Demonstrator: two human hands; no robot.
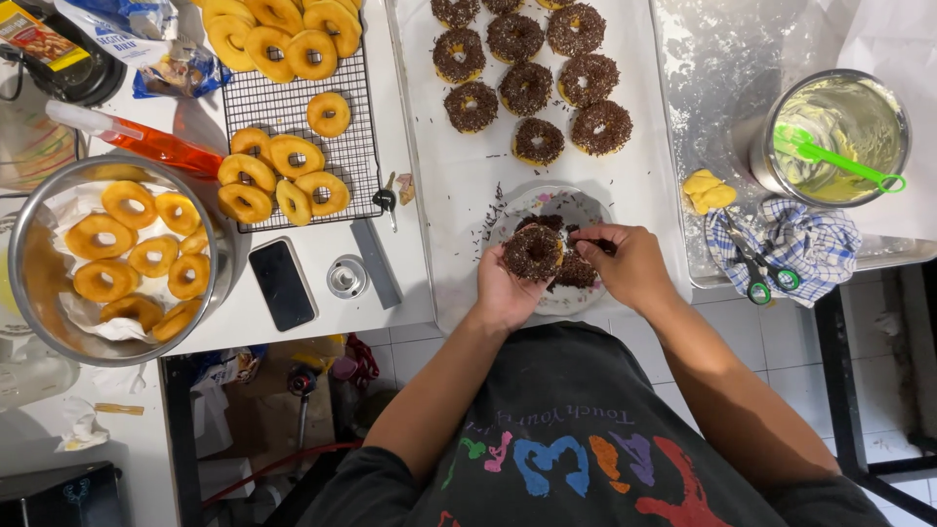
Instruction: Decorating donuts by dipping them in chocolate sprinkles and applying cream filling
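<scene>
two hands are meeting over a small plate (pixel 586 207) of dark sprinkles near the front edge of the worktop (pixel 322 263). the fingers (pixel 508 262) of the left hand (pixel 503 288) are curling up around a sprinkle-coated doughnut (pixel 533 251), cradling it from below so the coated face is staying up and loose bits are dropping back onto the plate. the fingers (pixel 590 237) of the right hand (pixel 625 263) are pinching narrow just beside the doughnut, over the sprinkle heap; whether they are gripping a pinch of sprinkles i cannot tell. beyond the plate, finished dark doughnuts (pixel 527 83) are lying apart from one another on a white-lined tray (pixel 429 146), which is likely keeping their coating from smearing. to the left, plain golden rings (pixel 283 176) are sitting on a wire rack (pixel 361 156), and more are lying in a paper-lined steel bowl (pixel 29 224). to the right, a tub of pale cream (pixel 835 132) with a green spatula (pixel 839 161) is standing on a second tray, close by a checked cloth (pixel 815 244).
</scene>
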